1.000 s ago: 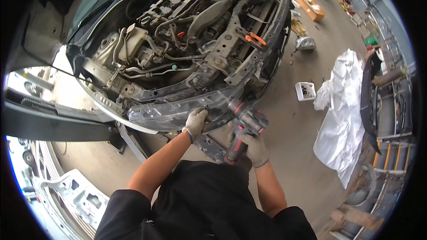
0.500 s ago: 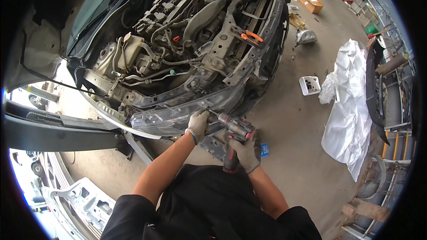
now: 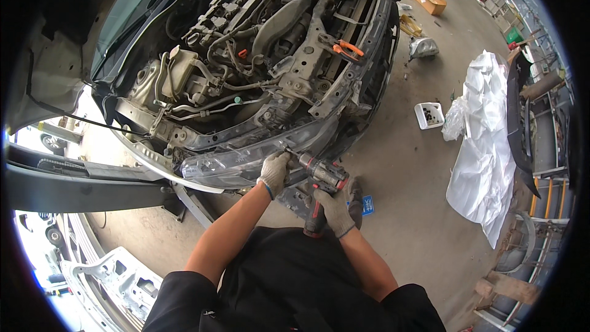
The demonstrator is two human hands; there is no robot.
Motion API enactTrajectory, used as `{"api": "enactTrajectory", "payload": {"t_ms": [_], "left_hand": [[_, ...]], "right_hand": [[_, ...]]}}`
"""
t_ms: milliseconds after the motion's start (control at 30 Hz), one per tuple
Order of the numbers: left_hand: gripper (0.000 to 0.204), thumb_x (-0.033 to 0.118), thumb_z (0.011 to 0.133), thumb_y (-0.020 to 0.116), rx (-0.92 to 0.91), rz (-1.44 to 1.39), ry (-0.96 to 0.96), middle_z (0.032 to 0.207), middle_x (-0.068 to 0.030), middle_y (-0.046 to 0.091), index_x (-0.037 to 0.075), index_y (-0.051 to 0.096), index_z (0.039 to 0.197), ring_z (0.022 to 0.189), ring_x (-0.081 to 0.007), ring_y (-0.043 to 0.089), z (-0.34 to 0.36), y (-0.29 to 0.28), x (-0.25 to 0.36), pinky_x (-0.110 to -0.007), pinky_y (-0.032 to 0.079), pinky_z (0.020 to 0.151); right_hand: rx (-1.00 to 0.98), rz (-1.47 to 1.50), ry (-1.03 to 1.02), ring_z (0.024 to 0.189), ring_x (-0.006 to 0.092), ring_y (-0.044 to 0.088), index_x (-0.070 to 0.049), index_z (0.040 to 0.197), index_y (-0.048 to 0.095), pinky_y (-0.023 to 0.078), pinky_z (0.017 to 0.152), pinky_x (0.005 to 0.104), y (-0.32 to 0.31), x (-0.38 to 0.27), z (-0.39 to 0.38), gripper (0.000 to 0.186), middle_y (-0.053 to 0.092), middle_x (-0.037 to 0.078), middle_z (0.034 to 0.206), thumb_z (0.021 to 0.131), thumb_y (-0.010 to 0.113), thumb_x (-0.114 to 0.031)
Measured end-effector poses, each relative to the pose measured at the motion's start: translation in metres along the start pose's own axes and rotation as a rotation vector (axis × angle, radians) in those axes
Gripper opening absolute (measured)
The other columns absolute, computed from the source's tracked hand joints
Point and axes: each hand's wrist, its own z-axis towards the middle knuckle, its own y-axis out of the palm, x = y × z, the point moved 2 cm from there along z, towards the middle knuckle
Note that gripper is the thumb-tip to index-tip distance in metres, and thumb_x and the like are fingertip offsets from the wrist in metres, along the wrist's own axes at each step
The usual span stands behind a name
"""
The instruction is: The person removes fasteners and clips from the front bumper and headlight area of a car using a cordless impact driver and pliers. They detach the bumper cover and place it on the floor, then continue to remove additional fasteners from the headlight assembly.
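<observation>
The open engine bay [image 3: 258,43] spreads behind the clear headlight [image 3: 221,165]. The headlight could get scratched, and fingers nicked, if the power drill [image 3: 322,173] slips, because its front end points at the headlight's near edge, close beside the left hand [image 3: 274,172]. The drill sits just before the headlight, its handle wrapped by the right hand [image 3: 335,210], its body jutting forward from that fist. The left fingers curl by the headlight; whether they pinch anything, I cannot tell.
</observation>
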Motion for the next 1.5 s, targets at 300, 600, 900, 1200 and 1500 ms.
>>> {"api": "enactTrajectory", "payload": {"t_ms": [300,600,900,1200,1500], "left_hand": [[0.018,0.023,0.098,0.058,0.025,0.029,0.01,0.071,-0.0023,0.052,0.006,0.063,0.095,0.049,-0.0127,0.042,-0.003,0.002,0.004,-0.031,0.032,0.042],[0.015,0.02,0.095,0.06,0.095,0.17,-0.073,0.074,-0.0045,0.056,0.005,0.063,0.094,0.052,-0.0147,0.049,0.002,0.006,0.021,-0.034,0.038,0.043],[0.016,0.019,0.093,0.06,0.149,0.236,-0.031,0.073,-0.0059,0.057,0.003,0.064,0.094,0.053,-0.0169,0.05,0.006,0.007,0.02,-0.035,0.04,0.044],[0.018,0.019,0.092,0.059,0.186,0.321,0.065,0.071,-0.0082,0.059,0.002,0.064,0.087,0.055,-0.0198,0.053,0.006,0.006,0.021,-0.037,0.043,0.048],[0.01,0.009,0.087,0.063,0.154,0.653,0.169,0.081,-0.0116,0.068,0.005,0.07,0.093,0.079,-0.0259,0.068,0.04,-0.014,0.0,-0.038,0.054,0.068]], "right_hand": [[-0.003,0.038,0.026,0.105,0.0152,0.063,-0.003,0.129,0.063,0.052,0.09,0.0322,-0.001,0.014,0.005,0.04,0.067,0.004,0.116,0.089,0.067,-0.009],[-0.02,0.151,0.076,0.089,0.0182,0.069,-0.002,0.127,0.061,0.059,0.076,0.0328,0.012,0.011,0.01,0.037,0.07,0.01,0.112,0.091,0.065,-0.008],[-0.01,0.306,0.163,0.091,0.023,0.071,-0.001,0.13,0.059,0.061,0.078,0.0345,0.016,0.014,0.007,0.039,0.07,0.013,0.114,0.092,0.065,-0.006],[-0.087,0.373,0.155,0.092,0.0234,0.07,-0.002,0.132,0.057,0.06,0.084,0.0389,0.014,0.039,0.008,0.043,0.069,0.012,0.117,0.09,0.066,-0.009],[-0.076,0.329,0.177,0.088,0.021,0.069,-0.004,0.128,0.058,0.059,0.082,0.038,0.011,0.049,0.012,0.039,0.069,0.01,0.113,0.09,0.063,-0.009]]}}
